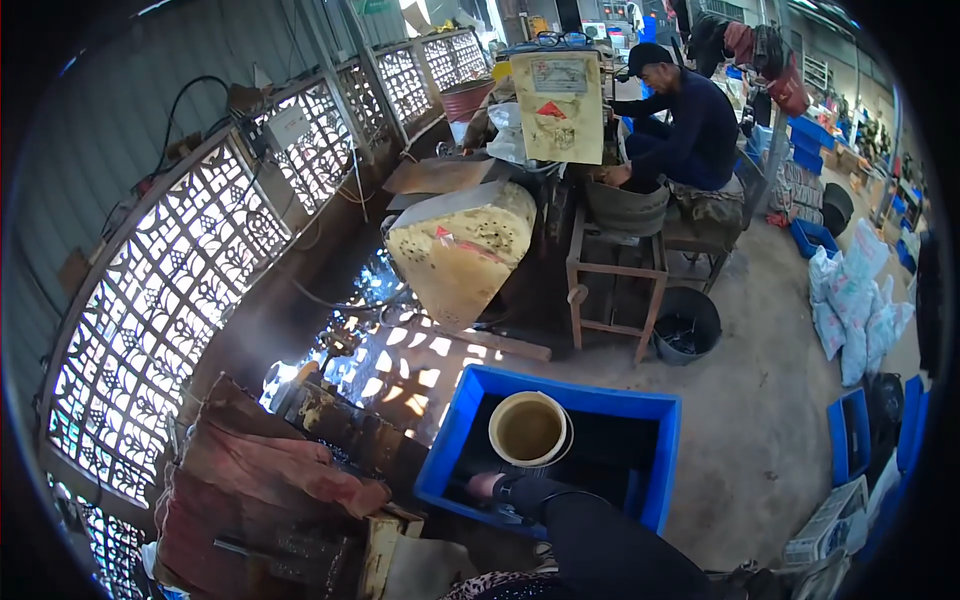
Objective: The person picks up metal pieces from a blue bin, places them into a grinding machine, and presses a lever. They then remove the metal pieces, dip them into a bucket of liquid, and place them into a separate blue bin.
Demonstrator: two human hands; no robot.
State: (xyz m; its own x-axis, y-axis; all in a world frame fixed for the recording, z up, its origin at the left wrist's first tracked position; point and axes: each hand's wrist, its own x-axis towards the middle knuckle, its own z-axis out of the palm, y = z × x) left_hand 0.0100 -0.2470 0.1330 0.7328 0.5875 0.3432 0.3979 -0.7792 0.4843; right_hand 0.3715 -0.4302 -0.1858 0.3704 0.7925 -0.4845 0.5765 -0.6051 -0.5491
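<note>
Where it dips into blue crate (455, 440), hand (487, 486) half-hidden; fingers unclear

Blue crate (660, 455), cream bucket (529, 428) (murky olive inside), black sleeve (600, 540).

One head-worn fisheye view looks steeply down and forward over a blue crate (655, 455) close below.
</note>
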